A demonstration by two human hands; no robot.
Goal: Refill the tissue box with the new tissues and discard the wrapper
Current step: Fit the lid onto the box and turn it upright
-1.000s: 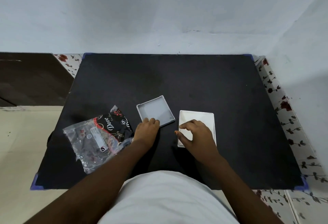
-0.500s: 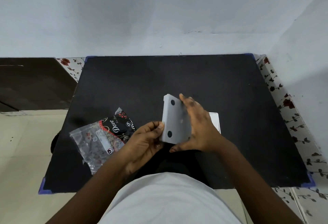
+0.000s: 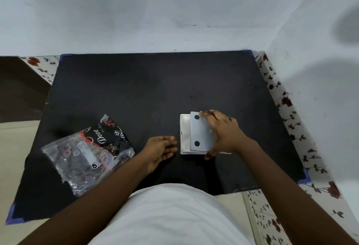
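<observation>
Right of the mat's centre, toward four o'clock, sits the white tissue box [image 3: 184, 134], open side up, with pale tissue showing along its left part. Over it lies the grey base panel [image 3: 201, 131], two dark round pads on its upturned face, shifted toward three o'clock so that a strip of the box stays uncovered at nine o'clock; whether the panel is seated or only resting cannot be told. The right hand [image 3: 223, 131] covers the panel's right half, fingers spread and reaching to its far edge at twelve o'clock while the thumb hooks the near edge at six o'clock, so the hand is clamped on the panel. Just beside the box at nine o'clock, apart from it, the left hand [image 3: 160, 150] hovers low over the mat with fingers loosely together and slightly curled, holding nothing. Further out at nine o'clock lies the wrapper [image 3: 88, 152], a crumpled clear bag with a black printed part, its lower corner near the mat's left edge. The black mat [image 3: 145, 89] is bare across its far half, from ten through two o'clock. Blue tape [image 3: 304, 178] marks its corners, and a floral cloth [image 3: 281, 99] borders the right edge below a pale wall [image 3: 174, 7].
</observation>
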